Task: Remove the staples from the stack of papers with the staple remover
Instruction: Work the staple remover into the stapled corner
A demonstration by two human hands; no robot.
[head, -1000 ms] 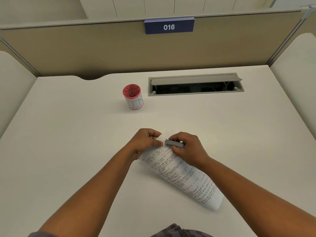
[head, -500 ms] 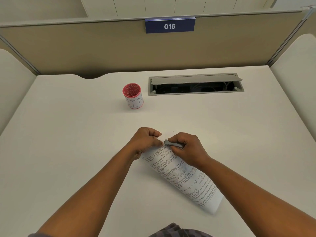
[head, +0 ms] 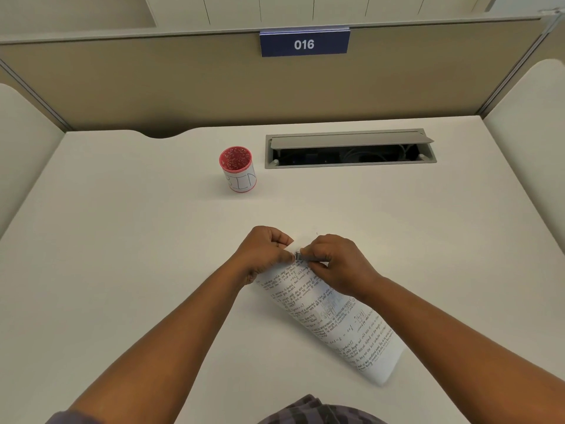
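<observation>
From the head camera, the stack of papers [head: 330, 319] lies slantwise on the white desk [head: 122, 240], running from the middle of the desk toward its near right edge, with the far corner lifted between the two hands. The left hand [head: 264, 252] is clenched on that corner, thumb and curled fingers pinching the sheets. The right hand [head: 339, 264] grasps the staple remover [head: 308, 257], a slim grey metal tool, with its tip set against the paper just beside the left thumb. The staple itself is too small to make out.

Several things could go wrong from here. If the tool is levered hard while the staple legs are bent under, the corner may well tear, since the paper there is thin and held taut. If the tip slips off the staple it could jab the left thumb, which sits touching or nearly touching it. A freed staple could also spring away and be lost on the pale desk rather than reach the red mesh cup [head: 237, 168], which stands well apart toward the far edge.

The cup's white label reads "BIN". A blue plate [head: 304, 43] on the partition behind the desk reads "016". The top sheet carries dense handwritten lines with formulas, too small to read. An open cable tray [head: 350, 148] is set in the desk's far edge.
</observation>
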